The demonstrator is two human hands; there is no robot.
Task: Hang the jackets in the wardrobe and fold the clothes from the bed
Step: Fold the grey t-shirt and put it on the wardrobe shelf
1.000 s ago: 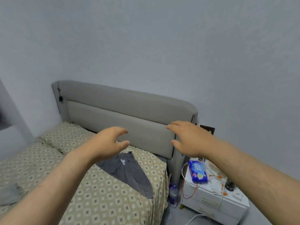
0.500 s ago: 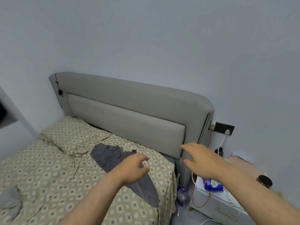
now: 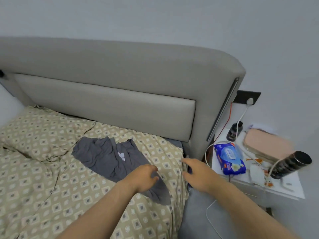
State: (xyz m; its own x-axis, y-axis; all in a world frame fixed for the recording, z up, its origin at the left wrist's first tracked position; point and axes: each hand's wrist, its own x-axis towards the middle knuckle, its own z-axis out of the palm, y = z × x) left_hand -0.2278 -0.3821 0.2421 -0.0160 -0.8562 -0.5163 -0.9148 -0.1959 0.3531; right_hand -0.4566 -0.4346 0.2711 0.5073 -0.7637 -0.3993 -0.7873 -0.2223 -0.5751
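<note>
A crumpled dark grey garment (image 3: pixel 110 156) with a small white print lies on the patterned beige bedspread (image 3: pixel 43 178), near the bed's right edge. My left hand (image 3: pixel 143 176) hovers over the garment's near end with fingers loosely curved, holding nothing; whether it touches the cloth I cannot tell. My right hand (image 3: pixel 196 173) is spread open at the bed's right edge, just right of the garment, holding nothing.
A grey padded headboard (image 3: pixel 120 80) backs the bed. To the right stands a white nightstand (image 3: pixel 284 192) with a blue wipes pack (image 3: pixel 229 158), a pink case (image 3: pixel 265 144), a dark cylinder (image 3: pixel 291 163), a small dark bottle (image 3: pixel 234 130) and cables.
Both hands have dropped from headboard height down to the bed's right edge and the grey garment. The view has moved closer and tilted down.
</note>
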